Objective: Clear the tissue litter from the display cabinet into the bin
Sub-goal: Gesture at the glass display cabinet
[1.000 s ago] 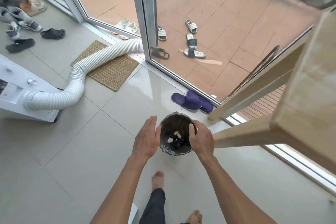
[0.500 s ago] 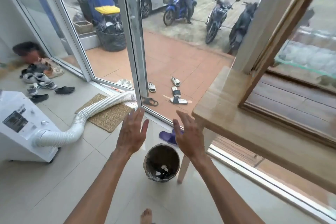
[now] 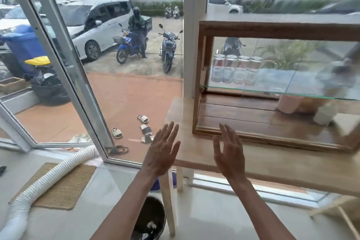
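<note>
Both hands raised in front of the table (image 3: 272, 163), empty, fingers spread: left hand (image 3: 162, 152) before the table's left corner, right hand (image 3: 228, 154) near the bottom frame of the display cabinet (image 3: 272, 31). Not touching anything. Cabinet standing on the table, with a glass shelf (image 3: 272, 90) carrying a row of clear jars (image 3: 235, 69); some pale things lying at the cabinet's right end, too blurred to name. Bin (image 3: 150, 218) sitting on the floor beside the table leg (image 3: 168, 200), partly hidden by the left forearm, holding white tissue scraps (image 3: 152, 225). White ribbed hose (image 3: 48, 179) lying over a woven mat (image 3: 64, 185) at left.
</note>
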{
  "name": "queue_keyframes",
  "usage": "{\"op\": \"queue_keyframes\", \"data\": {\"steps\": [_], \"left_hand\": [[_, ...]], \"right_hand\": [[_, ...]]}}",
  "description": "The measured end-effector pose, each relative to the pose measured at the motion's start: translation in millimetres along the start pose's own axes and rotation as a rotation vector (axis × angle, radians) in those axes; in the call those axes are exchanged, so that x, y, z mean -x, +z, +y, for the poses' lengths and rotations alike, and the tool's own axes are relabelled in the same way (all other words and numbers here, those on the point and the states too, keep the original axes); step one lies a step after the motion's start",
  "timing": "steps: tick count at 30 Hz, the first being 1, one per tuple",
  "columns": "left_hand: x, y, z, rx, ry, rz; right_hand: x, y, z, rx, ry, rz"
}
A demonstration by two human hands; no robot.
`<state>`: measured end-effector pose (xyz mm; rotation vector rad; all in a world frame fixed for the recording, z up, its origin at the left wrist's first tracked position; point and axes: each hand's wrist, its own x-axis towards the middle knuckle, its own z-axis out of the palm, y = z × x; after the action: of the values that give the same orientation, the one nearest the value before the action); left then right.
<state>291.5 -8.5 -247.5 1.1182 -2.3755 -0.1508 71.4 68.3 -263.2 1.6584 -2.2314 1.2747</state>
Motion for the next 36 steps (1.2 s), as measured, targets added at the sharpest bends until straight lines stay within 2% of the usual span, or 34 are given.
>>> {"op": "queue_keyframes", "data": {"steps": [6,12,18,25,30,36], "left_hand": [[-77,28,53,0.015,0.400,-0.063],[-130,36,87,-0.127,0.652,-0.039],[-173,37,119,-0.258,0.844,0.044],[-210,24,158,-0.427,0.935,0.161],[-223,21,176,-0.563,0.881,0.218],[-220,23,178,-0.606,0.851,0.264]], "right_hand": [[-27,-32,53,0.104,0.109,0.220],[-52,-47,86,0.120,0.184,0.392],[-64,-60,115,0.131,0.183,0.476],[-75,-84,135,0.076,0.323,0.526],[-80,-92,143,0.014,0.371,0.531],[-80,-89,141,-0.017,0.371,0.524]]}}
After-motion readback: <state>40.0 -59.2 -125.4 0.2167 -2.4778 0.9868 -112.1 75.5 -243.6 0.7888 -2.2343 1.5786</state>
